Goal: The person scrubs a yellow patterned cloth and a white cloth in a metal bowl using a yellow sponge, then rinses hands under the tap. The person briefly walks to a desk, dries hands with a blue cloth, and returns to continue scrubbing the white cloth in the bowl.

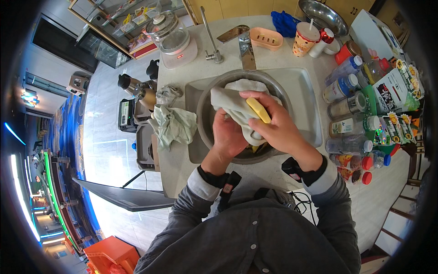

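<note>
My right hand (279, 126) grips a yellow bar of soap (258, 110) between thumb and fingers, against a pale wet cloth (231, 102). The cloth is bunched over a round metal basin (204, 118), which stands in the sink (313, 102). My left hand (229, 133) holds the cloth from the lower left, its thumb on the fabric. Part of the cloth lies down in the basin; something yellowish shows under it, too hidden to tell. The faucet (247, 51) stands just behind the basin.
A crumpled light green cloth (174, 125) and a greyish cloth (168, 95) lie left of the sink. Behind are a glass kettle (172, 37), a thin tap (214, 51), a pink soap dish (266, 38) and a patterned cup (303, 41). Several bottles (347, 145) line the right side.
</note>
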`<state>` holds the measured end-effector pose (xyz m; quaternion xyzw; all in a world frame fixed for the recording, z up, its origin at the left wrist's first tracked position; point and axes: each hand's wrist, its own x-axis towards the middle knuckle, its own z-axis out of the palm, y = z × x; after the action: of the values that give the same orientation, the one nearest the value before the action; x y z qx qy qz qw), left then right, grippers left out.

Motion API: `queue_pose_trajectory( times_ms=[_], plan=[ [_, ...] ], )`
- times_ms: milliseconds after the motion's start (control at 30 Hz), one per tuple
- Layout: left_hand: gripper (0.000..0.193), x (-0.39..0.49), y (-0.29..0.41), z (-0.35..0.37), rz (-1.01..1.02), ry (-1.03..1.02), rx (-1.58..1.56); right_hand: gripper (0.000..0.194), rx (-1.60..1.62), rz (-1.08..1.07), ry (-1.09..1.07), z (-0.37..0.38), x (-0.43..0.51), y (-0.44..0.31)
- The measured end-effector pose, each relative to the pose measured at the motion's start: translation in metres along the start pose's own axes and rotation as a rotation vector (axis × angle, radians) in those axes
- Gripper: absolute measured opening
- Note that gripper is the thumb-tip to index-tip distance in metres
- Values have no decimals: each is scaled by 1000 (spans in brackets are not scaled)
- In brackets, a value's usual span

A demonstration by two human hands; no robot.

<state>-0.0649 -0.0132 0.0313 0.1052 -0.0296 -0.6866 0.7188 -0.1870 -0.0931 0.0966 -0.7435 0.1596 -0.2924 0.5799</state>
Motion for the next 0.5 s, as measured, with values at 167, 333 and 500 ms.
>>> queue_pose_trajectory(
  times_ms=[167,333,500],
  plan=[
    [70,-3,5,-5,-53,-84,-72,48,-258,148,-56,0,-12,-1],
    [46,16,-9,-55,-227,-55,-220,62,-514,-7,-42,28,-40,56],
    [47,7,-41,-77,11,131,55,55,-791,136,83,44,-14,124]
  ],
)
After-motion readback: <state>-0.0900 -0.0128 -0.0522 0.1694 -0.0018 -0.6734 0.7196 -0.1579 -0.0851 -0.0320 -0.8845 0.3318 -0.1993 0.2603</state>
